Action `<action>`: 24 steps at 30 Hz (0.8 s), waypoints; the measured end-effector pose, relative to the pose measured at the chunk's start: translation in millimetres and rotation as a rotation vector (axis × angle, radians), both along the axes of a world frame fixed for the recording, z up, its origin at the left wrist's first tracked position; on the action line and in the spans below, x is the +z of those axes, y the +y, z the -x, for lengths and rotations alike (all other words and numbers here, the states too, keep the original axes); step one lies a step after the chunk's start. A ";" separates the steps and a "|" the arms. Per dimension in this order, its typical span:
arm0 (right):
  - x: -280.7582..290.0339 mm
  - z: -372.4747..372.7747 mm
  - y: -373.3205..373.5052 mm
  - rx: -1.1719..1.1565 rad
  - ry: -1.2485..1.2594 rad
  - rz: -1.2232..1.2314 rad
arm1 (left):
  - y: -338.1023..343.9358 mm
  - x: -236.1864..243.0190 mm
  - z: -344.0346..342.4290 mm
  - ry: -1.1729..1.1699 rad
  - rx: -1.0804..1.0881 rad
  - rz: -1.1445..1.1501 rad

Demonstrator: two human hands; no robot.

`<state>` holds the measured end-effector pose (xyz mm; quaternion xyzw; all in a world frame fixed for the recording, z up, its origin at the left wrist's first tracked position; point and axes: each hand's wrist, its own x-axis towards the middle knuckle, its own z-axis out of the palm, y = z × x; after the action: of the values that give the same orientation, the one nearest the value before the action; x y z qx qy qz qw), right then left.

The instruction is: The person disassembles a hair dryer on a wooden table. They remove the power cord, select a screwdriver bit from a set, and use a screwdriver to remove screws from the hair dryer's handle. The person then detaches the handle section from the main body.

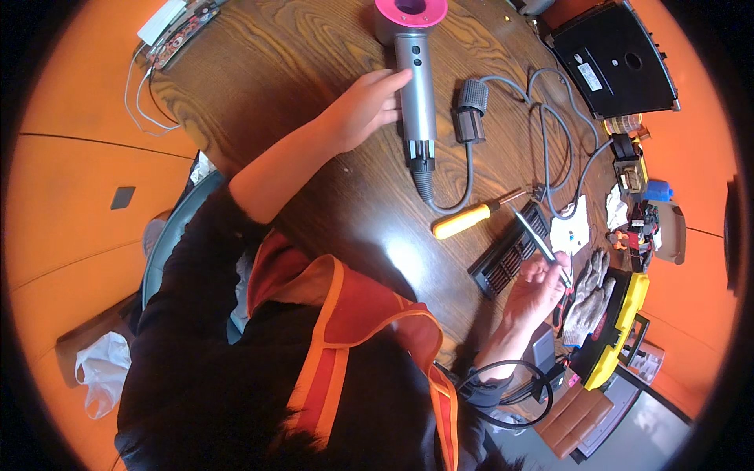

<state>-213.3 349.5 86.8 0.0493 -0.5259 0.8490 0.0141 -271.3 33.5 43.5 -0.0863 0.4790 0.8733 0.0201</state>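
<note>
Firstly, closest in: right hand (pixel 534 290), grip closed on a slim, pen-like, silver-and-black tool (pixel 536 238), its shaft slanting up and leftward above a long, black, slotted case (pixel 503 263). Just left of the case, a screwdriver with a translucent yellow handle (pixel 462 223) lies loose on the dark, wood-grained counter (pixel 353 196). Further out, left hand (pixel 365 110): grip closed lightly on the handle of a silver-grey hair dryer with a pink ring-shaped head (pixel 419 102), thumb along its near-left side, remaining fingers partly hidden; firmness cannot be told. Dryer lies on the counter, head away from the wearer; pale and dark inner parts show at the handle's lower end. Beside it, a grey, perforated cylinder (pixel 473 96) and a bent grey cord (pixel 470 169); at the far right, a black, flat panel with a white label (pixel 613 67). Handling judgement: brace the handle against the counter before bringing the slim tool over, with the left fingers clear of the tip's line. Approach shallow, with light pressure; the exposed section looks easily scratched. Slack in the cord should help, since any pull would probably roll the handle.
</note>
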 end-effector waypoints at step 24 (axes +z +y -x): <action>31.3 5.1 -120.9 -0.027 0.488 -1.135 | 1.6 1.4 14.4 -0.056 -0.169 -0.122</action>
<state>-218.4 228.6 118.2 0.2351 -0.8779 0.4006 0.1163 -285.6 35.0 45.0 -0.0687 0.4298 0.8933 0.1122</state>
